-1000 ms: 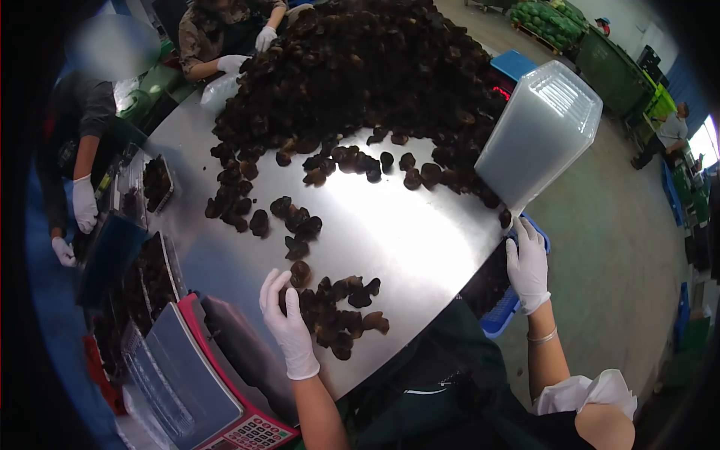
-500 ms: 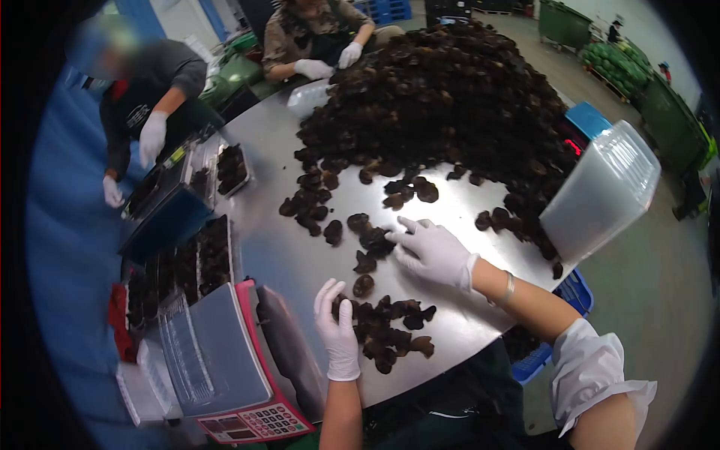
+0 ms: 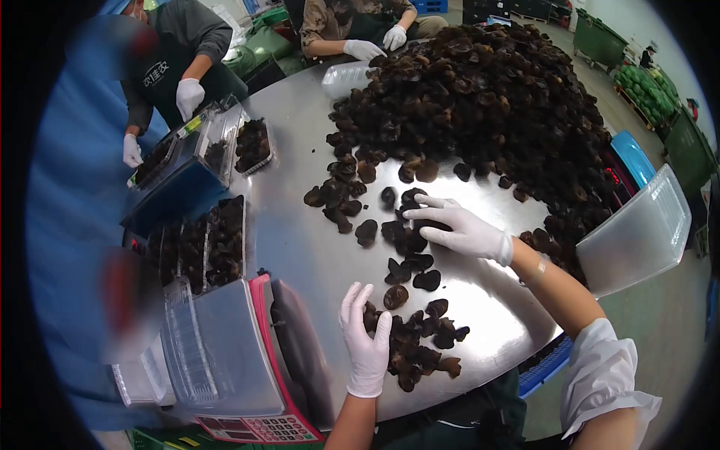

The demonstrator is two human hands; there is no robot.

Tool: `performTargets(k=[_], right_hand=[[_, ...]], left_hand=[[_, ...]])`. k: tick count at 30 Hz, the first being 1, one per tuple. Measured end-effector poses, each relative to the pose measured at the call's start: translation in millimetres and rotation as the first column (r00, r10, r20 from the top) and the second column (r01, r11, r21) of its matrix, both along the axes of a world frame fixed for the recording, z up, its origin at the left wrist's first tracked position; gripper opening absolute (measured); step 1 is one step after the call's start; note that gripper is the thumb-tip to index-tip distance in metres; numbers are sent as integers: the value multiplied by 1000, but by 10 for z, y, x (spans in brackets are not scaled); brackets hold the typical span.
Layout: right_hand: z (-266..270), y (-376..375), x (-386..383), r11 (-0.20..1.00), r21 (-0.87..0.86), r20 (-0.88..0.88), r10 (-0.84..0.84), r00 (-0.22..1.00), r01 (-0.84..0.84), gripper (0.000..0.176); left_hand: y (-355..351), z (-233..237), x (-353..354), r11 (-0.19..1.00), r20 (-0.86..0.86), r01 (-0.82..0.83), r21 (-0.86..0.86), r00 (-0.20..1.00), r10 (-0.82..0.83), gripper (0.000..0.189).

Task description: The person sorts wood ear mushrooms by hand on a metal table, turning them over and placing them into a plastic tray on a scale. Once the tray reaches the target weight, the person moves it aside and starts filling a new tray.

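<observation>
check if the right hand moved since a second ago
Yes. The right hand went from off the edge of the steel table inward, onto the loose mushrooms at its middle.

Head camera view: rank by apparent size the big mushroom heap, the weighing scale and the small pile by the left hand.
1. the big mushroom heap, by far.
2. the weighing scale, though it sits nearest the camera, so this is less sure.
3. the small pile beside the left hand.

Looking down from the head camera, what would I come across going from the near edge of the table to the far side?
Left hand → right hand → big heap of dark mushrooms → co-worker's gloved hands.
</observation>
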State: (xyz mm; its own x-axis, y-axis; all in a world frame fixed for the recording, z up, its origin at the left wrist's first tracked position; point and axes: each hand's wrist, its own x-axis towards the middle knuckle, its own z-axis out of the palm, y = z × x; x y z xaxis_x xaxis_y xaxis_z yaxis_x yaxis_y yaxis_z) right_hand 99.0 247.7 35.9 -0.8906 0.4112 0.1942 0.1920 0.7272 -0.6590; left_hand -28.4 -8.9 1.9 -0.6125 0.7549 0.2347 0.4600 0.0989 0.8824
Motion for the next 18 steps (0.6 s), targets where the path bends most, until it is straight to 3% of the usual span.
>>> performTargets(k=[1,2,3,4,5,6,7,8,10,11,12,14,18], right_hand=[[163,15,28,998,-51,-53,33,998,-36,42],[407,29,57,977,-131,61,-162,985,169,41],[82,424,66,986,-123,-252,-141,957,113,40],[40,691,64,941,-237,-302,-306,903,240,37],[9,1024,121,904,99,-313,-369,875,417,40],[-182,1206,214,544,531,-333,-571,750,650,47],[-448,1444,246,408,580,-321,-681,658,706,58],[-504,1349,228,410,580,-311,-687,657,704,58],[-527,1042,88,597,579,-79,-637,767,555,63],[-367,929,77,664,517,37,-648,761,541,66],[-394,526,-15,742,547,81,-507,858,387,64],[-452,143,-74,787,556,49,-351,935,267,60],[-138,-582,-143,962,266,197,-122,973,66,62]], left_hand=[[-1,6,-17,1000,4,6,-10,1000,-6,50],[4,14,-17,1000,11,6,-20,1000,-5,50],[5,24,-6,1000,51,-1,-12,999,1,50],[-3,35,3,1000,90,-7,-6,996,8,50],[-5,43,3,1000,97,-7,-16,995,9,50],[5,50,2,1000,67,-7,-26,998,9,50],[2,56,9,999,39,-4,-37,999,5,50],[-8,68,11,999,44,1,-46,999,1,50],[1,88,14,997,72,0,-78,997,6,50],[2,89,16,996,79,1,-85,997,6,50],[6,90,19,997,66,0,-82,998,5,50],[16,99,12,996,52,6,-87,999,-1,50],[-2,71,9,996,59,21,-90,998,-16,49]])
